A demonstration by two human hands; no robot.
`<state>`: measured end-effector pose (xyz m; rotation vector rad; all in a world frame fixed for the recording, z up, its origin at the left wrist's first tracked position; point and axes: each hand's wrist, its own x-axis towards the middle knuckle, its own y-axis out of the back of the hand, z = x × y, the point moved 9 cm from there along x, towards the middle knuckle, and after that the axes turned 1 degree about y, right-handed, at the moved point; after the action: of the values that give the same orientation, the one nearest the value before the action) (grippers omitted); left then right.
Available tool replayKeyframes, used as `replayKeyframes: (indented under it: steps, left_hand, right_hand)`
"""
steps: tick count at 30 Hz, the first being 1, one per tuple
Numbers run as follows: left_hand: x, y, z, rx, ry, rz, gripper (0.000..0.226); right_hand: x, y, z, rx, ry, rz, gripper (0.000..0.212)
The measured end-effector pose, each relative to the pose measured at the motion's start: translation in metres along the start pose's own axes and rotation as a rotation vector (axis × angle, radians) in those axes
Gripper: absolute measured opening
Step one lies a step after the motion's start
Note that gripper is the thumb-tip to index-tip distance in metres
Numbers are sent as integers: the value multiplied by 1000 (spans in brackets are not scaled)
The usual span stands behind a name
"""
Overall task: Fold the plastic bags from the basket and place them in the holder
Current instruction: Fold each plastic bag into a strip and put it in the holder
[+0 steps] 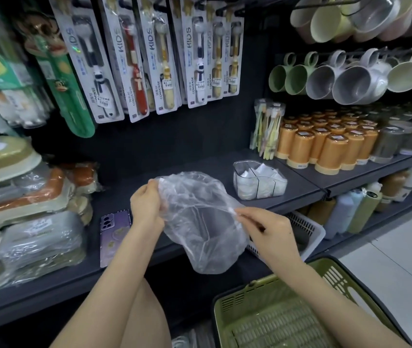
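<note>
1. Clear plastic bag (pixel 200 222) is held up, crumpled and unfolded, in front and to the left of the holder (pixel 237 169), apart from it.
2. Bag's top-left edge is gripped by left hand (pixel 147 204), fingers curled round it.
3. Bag's right edge is pinched by right hand (pixel 267 229) fingers.
4. White folded pieces (pixel 247 177) are seen inside the holder.
5. Green basket (pixel 240 296) is seen nearer than the holder, under the right arm.

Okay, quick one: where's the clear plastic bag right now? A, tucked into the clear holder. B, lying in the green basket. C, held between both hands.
C: the left hand and right hand each grip an edge of the plastic bag, holding it outside the green basket and the holder.
</note>
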<state>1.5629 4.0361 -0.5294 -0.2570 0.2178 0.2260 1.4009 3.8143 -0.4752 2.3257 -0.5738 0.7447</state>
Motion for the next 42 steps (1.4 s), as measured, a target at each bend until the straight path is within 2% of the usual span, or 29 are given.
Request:
replayKeyframes:
  steps: [2, 4, 6, 10, 11, 12, 13, 14, 15, 16, 17, 19, 20, 21, 23, 27, 32, 35, 38, 40, 42]
  left_hand:
    - [3, 6, 3, -24, 56, -6, 19]
    - [7, 14, 4, -32, 137, -18, 12]
    - [14, 22, 5, -17, 173, -28, 13]
    - [30, 40, 4, 36, 247, -62, 14]
    - [33, 44, 10, 97, 196, -55, 16]
    - [34, 48, 23, 254, 70, -22, 21]
    - [30, 50, 41, 518, -122, 34, 28]
    - [14, 48, 65, 778, -356, 128, 36]
    - [-14, 35, 89, 905, -623, 175, 42]
    - [-50, 13, 106, 903, -842, 81, 44]
    - [-79, -11, 111, 853, -936, -129, 42]
    - [-120, -57, 96, 788, -846, -567, 33]
    - [-131, -71, 84, 782, -777, -693, 30]
    - [-136, -81, 77, 749, -743, -751, 24]
    - [-133, -84, 78, 598, -707, -713, 8]
    - [-103, -66, 80, 315, -549, -504, 15]
    - [-80, -55, 72, 93, -349, -382, 17]
    - [-73, -56, 65, -70, -205, -391, 23]
    - [-67, -61, 58, -216, -84, -444, 30]
    - [-62, -64, 56, -293, -22, -524, 32]
    - [-57, -61, 59, -344, -8, -567, 25]
  right_hand:
    - [3, 5, 6, 117, -156, -44, 24]
    - [6, 12, 7, 215, -230, -58, 19]
    - [10, 22, 3, 291, -252, -37, 14]
    - [15, 34, -5, 326, -269, -5, 20]
    - [18, 37, -7, 304, -260, 3, 21]
    - [22, 40, -10, 275, -241, 4, 21]
    - [26, 41, -14, 241, -222, -9, 21]
    - [30, 40, -19, 209, -193, -37, 22]
    - [36, 37, -25, 179, -162, -78, 24]
    - [42, 32, -32, 148, -130, -129, 27]
    - [48, 27, -40, 122, -106, -183, 32]
    - [61, 17, -55, 89, -58, -249, 42]
    - [68, 16, -61, 106, -44, -250, 46]
    - [74, 16, -66, 144, -47, -239, 46]
    - [79, 20, -67, 223, -70, -187, 37]
    - [56, 36, -44, 347, -109, -98, 26]
    - [14, 24, -20, 236, -63, -228, 43]
    - [6, 10, -11, 84, -52, -307, 56]
    - [6, -6, -7, -22, -41, -321, 56]
    - [10, -12, -5, -31, -24, -266, 42]
    - [12, -13, -3, -31, 6, -225, 18]
